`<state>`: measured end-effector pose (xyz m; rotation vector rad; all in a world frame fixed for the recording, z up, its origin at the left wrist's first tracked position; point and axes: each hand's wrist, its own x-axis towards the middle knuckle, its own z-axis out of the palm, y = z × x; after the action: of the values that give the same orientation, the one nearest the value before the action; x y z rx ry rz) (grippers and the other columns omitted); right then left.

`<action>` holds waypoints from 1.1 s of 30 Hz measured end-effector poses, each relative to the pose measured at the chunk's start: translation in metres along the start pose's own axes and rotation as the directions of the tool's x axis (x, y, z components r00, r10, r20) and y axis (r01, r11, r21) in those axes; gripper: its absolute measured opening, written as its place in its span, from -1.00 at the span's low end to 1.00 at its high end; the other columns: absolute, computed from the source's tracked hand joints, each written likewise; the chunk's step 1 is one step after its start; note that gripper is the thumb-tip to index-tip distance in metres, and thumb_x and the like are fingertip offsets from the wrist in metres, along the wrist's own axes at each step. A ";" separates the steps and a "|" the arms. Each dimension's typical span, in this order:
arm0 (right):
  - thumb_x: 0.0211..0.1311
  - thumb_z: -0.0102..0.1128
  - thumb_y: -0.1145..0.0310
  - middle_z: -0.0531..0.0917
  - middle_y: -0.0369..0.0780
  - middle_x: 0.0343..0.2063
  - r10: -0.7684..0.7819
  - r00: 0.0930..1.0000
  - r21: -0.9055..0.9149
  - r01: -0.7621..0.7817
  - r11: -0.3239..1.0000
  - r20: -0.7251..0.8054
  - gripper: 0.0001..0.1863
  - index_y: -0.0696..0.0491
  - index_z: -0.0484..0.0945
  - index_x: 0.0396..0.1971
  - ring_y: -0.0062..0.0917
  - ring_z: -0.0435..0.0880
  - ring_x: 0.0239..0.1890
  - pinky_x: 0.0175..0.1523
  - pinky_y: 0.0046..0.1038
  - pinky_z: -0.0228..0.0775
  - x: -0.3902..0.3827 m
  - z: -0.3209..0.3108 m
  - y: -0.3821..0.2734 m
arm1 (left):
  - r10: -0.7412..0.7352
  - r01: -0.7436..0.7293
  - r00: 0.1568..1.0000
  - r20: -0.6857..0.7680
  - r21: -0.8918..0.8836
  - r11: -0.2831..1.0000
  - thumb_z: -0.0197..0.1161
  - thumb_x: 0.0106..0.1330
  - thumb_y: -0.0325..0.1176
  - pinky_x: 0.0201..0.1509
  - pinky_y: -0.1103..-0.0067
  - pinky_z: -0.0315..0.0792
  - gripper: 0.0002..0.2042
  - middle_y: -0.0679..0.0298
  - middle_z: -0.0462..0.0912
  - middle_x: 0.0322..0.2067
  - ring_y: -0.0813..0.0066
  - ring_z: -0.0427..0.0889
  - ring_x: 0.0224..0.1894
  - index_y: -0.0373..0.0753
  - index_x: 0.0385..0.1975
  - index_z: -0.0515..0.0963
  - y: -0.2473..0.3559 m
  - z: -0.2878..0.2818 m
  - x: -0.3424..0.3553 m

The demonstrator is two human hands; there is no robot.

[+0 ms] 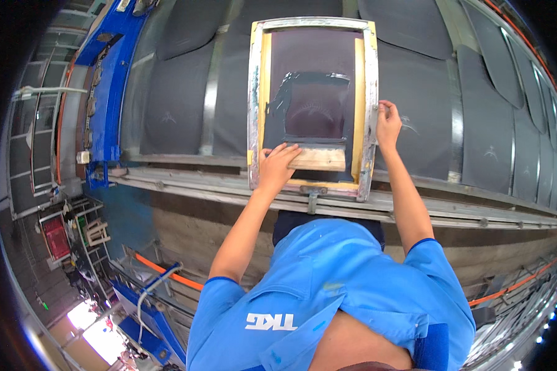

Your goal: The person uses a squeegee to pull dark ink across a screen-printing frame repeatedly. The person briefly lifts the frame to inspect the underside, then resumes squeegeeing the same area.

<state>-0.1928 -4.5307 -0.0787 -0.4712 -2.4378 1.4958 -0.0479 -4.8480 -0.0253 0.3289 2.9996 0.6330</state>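
A screen printing frame [372,74] with a pale metal border lies over dark sheets on the long table. Yellow tape [358,93] lines its inner sides, and dark wet ink [277,114] is smeared across the mesh around a darker rectangle. Near the frame's close end rests a squeegee with a wooden handle [320,159]. My left hand [277,166] grips the squeegee's left end, its fingers laid over the wood. At the frame's right side, my right hand [388,125] has its fingers bent and closed against the outer edge.
Dark grey cut sheets [418,111] with small pale prints cover the table on both sides. A metal rail [223,191] runs along the near table edge. On the left stands a blue machine part [112,93]; a wooden stool [96,232] is farther down.
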 end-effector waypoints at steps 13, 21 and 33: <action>0.47 0.11 0.28 0.71 -0.01 -0.38 0.010 1.000 -0.080 -0.008 0.997 0.026 -0.77 0.08 0.64 -0.07 -0.12 0.68 -0.34 -0.10 -0.23 0.46 -0.056 0.106 -0.044 | 0.148 -0.148 0.989 -0.002 0.082 0.986 0.51 -0.09 -0.42 0.13 0.33 0.33 -0.37 0.49 0.65 0.18 0.36 0.59 0.21 0.05 0.13 0.64 -0.133 -0.050 -0.057; 0.37 0.26 0.13 0.62 -0.04 -0.02 -0.242 0.944 -0.448 0.321 0.835 0.225 -0.60 0.06 0.63 0.08 -0.21 0.58 -0.01 0.09 -0.22 0.43 -0.052 0.082 -0.075 | 0.170 -0.168 0.985 -0.004 0.111 0.979 0.50 -0.09 -0.41 0.08 0.27 0.27 -0.40 0.51 0.66 0.16 0.40 0.59 0.19 0.08 0.10 0.64 -0.140 -0.042 -0.043; 0.06 0.32 0.58 0.61 -0.02 0.06 -0.271 0.742 -0.213 0.485 0.848 0.613 -0.54 0.18 0.59 0.05 -0.10 0.55 0.18 0.26 -0.19 0.45 -0.041 0.144 -0.122 | 0.102 -0.102 0.994 0.037 -0.011 0.995 0.44 0.09 -0.37 0.08 0.29 0.22 -0.70 0.46 0.79 -0.09 0.48 0.72 -0.04 0.05 -0.13 0.77 -0.155 -0.075 0.158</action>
<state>-0.2255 -4.7161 -0.0352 0.4995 -3.0234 1.1059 -0.2404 -4.9815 -0.0213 0.4909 2.9588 0.6410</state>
